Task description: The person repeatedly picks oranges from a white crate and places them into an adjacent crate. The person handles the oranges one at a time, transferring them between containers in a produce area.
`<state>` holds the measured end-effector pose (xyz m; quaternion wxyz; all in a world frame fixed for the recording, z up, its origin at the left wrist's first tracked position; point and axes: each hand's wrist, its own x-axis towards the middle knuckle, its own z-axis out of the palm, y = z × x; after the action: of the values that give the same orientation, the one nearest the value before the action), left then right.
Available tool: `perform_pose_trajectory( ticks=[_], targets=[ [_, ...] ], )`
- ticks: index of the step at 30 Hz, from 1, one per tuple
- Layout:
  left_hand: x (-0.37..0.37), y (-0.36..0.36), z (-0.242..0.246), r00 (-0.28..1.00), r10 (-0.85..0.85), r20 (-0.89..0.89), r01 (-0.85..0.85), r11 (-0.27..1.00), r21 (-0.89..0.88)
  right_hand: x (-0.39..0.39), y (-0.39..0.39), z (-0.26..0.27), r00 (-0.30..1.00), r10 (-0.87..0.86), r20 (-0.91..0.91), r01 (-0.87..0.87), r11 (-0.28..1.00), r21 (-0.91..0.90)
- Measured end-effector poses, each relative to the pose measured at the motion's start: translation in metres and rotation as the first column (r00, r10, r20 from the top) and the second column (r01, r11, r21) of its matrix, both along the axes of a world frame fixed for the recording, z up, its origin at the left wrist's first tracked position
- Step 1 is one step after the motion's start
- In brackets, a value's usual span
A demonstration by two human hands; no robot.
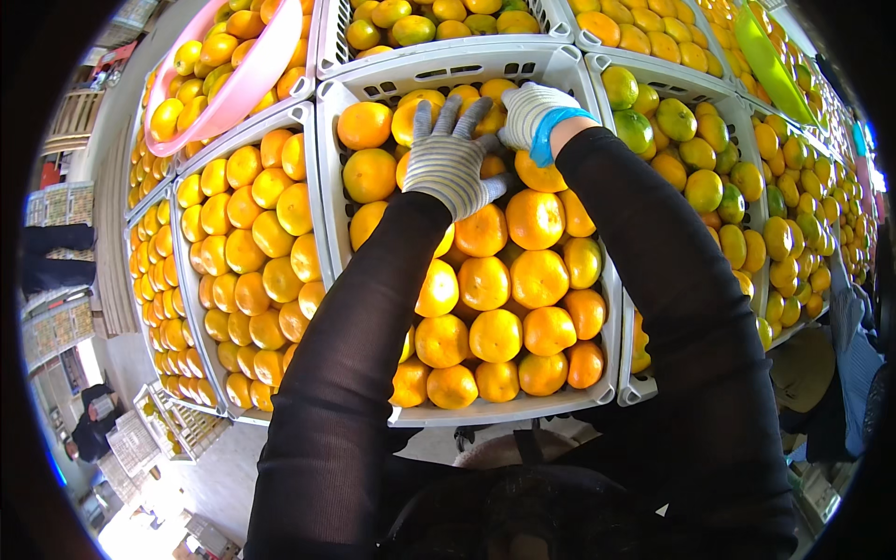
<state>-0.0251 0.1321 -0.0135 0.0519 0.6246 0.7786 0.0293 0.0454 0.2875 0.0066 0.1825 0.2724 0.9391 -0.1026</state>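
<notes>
A light grey plastic crate (504, 413) in front of me holds orange citrus fruits (484, 283) in fairly even rows. Both my hands wear grey-and-white striped knit gloves and rest over the fruits in its far part. My left hand (453, 162) lies palm down with fingers spread, its fingertips on the fruits. Close to its right, my right hand (530, 115), with a blue band (550, 133) at the wrist, is bent downward; its fingertips are mostly hidden, so whether it holds a fruit cannot be told.
Crates of orange fruits (243, 250) adjoin at left; one at right holds greener fruits (700, 152). A pink basin (245, 87) of fruits sits on the upper left crates, a green basin (773, 66) at upper right. People stand at far left and at the right edge.
</notes>
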Motion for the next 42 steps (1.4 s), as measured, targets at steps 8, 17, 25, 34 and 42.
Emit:
perform_pose_trajectory(
  ticks=[8,17,25,34,42],
  targets=[
    [-0.005,-0.005,-0.007,0.999,0.0,0.04,-0.001,1.0,0.006,0.092,0.061,0.062,0.805,0.244,-0.542,0.156,0.793,0.588],
    [-0.004,0.0,-0.008,0.999,-0.007,0.046,0.005,0.999,0.037,0.046,-0.014,-0.02,0.96,-0.139,-0.242,0.13,0.99,-0.055],
    [-0.005,-0.003,-0.008,0.998,-0.01,0.054,0.007,0.998,0.056,0.084,-0.009,-0.015,0.766,-0.042,-0.642,-0.24,0.907,-0.345],
    [-0.003,-0.001,-0.001,1.0,0.019,0.017,-0.018,0.998,-0.062,0.067,0.005,-0.009,0.86,-0.352,-0.37,0.132,0.852,-0.506],
    [-0.001,0.0,0.006,1.0,0.009,0.029,-0.008,0.999,-0.037,0.05,0.002,-0.029,0.971,-0.048,-0.236,-0.013,0.969,-0.247]
  ],
)
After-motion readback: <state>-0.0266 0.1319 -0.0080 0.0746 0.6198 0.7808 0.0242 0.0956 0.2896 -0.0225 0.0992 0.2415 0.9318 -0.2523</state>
